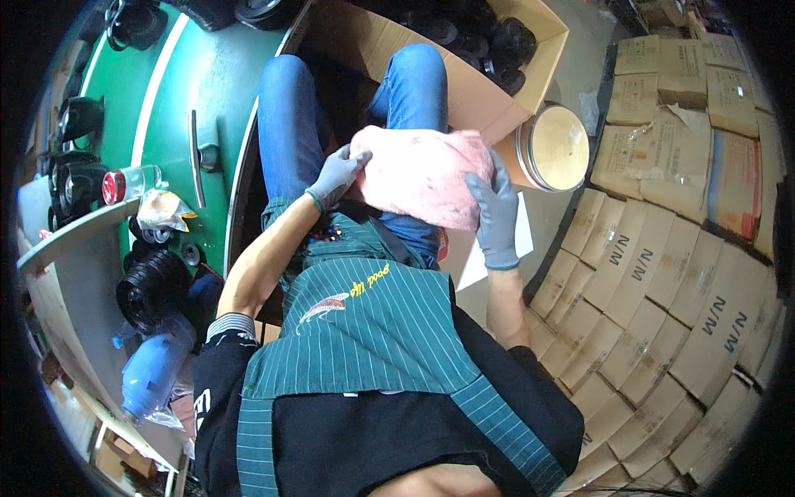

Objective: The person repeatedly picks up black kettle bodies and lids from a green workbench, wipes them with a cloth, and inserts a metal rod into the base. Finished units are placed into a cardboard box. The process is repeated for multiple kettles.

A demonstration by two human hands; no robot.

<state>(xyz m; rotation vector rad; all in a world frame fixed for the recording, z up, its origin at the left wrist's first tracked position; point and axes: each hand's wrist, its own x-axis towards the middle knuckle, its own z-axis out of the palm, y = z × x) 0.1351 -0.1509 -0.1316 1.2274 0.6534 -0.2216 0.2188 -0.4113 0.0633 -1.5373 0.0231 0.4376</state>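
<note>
A pink cloth (418,174) with a few dark specks is held up over my lap, bunched into a wide bundle. My left hand (338,177), in a grey glove, pinches its left end with the thumb on top. At the right end, my right hand (495,214), also gloved in grey, grips it with fingers curled around the edge. Whether anything is wrapped inside the cloth or hidden beneath it, I cannot tell. Below it are my blue jeans (286,124) and a green striped apron (364,331).
An open cardboard box (530,58) of black round parts stands ahead, beside a round tin (559,149). On the left, a green table (170,83) bears black parts and a clear jar (132,183). A blue bottle (153,373) lies lower left. Stacked cartons (646,257) fill the right.
</note>
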